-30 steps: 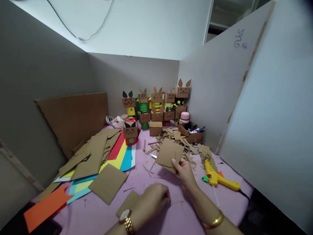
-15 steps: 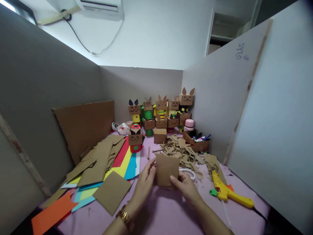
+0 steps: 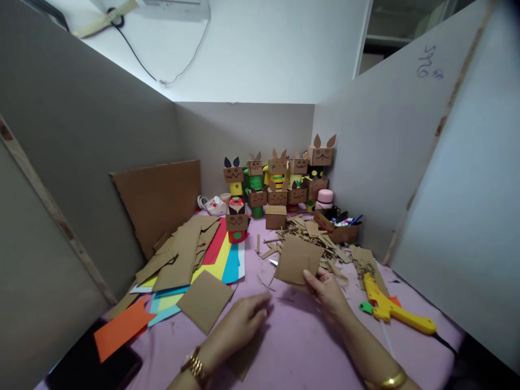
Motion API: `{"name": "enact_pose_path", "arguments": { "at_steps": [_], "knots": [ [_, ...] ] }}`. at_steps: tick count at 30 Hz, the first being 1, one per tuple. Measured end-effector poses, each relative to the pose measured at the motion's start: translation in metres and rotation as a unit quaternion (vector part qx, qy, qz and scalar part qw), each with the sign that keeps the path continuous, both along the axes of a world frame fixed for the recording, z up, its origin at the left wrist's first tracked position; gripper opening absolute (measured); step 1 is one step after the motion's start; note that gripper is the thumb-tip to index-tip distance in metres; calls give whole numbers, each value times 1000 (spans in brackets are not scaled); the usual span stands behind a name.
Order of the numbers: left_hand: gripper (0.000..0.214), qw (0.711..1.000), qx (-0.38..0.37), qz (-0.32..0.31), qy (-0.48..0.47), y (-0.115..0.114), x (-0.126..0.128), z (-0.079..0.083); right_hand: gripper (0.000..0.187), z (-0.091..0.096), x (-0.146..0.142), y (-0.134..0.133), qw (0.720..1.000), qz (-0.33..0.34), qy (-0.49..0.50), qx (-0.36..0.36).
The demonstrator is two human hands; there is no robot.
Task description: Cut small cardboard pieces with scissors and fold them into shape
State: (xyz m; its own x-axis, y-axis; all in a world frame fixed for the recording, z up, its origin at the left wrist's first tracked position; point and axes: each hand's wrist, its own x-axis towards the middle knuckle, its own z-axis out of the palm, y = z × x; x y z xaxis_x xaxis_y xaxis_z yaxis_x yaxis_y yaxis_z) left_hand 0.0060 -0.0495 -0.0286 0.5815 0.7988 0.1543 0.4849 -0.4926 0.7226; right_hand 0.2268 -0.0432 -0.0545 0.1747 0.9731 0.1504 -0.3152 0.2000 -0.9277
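Observation:
My right hand (image 3: 329, 292) pinches a square piece of brown cardboard (image 3: 298, 257) by its lower right corner, thumb on top. A second edge shows along its bottom, so more than one layer may be in the grip. My left hand (image 3: 246, 319), with a gold watch at the wrist, hovers low over the table, fingers loosely bent and nothing visible in them. Partly under that hand and forearm lies another cardboard piece (image 3: 246, 357). To its left rests a cardboard square (image 3: 206, 300). A pointed metal tip (image 3: 273, 262) pokes out beside the held cardboard.
Cardboard sheets (image 3: 179, 260) and coloured paper (image 3: 233, 265) cover the left side. Cardboard scraps (image 3: 303, 227) lie behind my right hand. A yellow glue gun (image 3: 394, 311) sits at right. Cardboard-headed figures (image 3: 236, 222) and a closed box (image 3: 276, 216) stand at the back.
My left hand has let go of the cardboard and moved down toward me. My right hand has carried the cardboard up and to the right, tilting it. The view has shifted slightly.

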Motion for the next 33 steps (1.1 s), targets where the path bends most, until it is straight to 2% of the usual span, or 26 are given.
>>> {"name": "enact_pose_path", "arguments": {
  "at_steps": [3,6,8,10,12,13,15,17,19,21,23,28,30,33],
  "knots": [
    [36,994,41,78,-66,10,3,1,35,0,-3,-2,1000,2,-3,1],
    [22,999,33,34,-14,9,4,1,34,0,-4,-2,1000,6,-10,0],
    [15,996,66,31,46,7,2,0,35,0,-3,-2,1000,15,-12,1],
    [12,984,122,115,64,7,0,0,35,0,-4,-2,999,32,-12,3],
    [16,972,142,183,41,9,0,1,36,2,-5,-4,998,58,-18,3],
    [20,974,125,190,7,10,2,1,36,3,-6,-5,997,75,-23,3],
    [26,980,44,159,-113,11,7,-2,38,4,-9,-9,992,118,-40,2],
    [34,960,-65,99,-255,8,14,-7,38,4,-12,-13,983,172,-65,-2],
    [38,936,-139,56,-320,4,20,-15,36,3,-13,-16,970,224,-96,-7],
    [36,932,-161,52,-320,0,22,-21,34,2,-12,-17,958,258,-124,-14],
    [34,939,-151,61,-301,-2,22,-24,35,2,-9,-18,952,268,-144,-24],
    [37,948,-130,64,-283,-3,22,-25,35,4,-4,-16,960,227,-160,-27],
    [47,954,-113,88,-265,-6,23,-26,38,6,-4,-16,964,210,-160,-19],
    [59,966,-40,168,-195,-12,23,-30,39,8,-6,-16,965,207,-160,-14]
  ]
}}
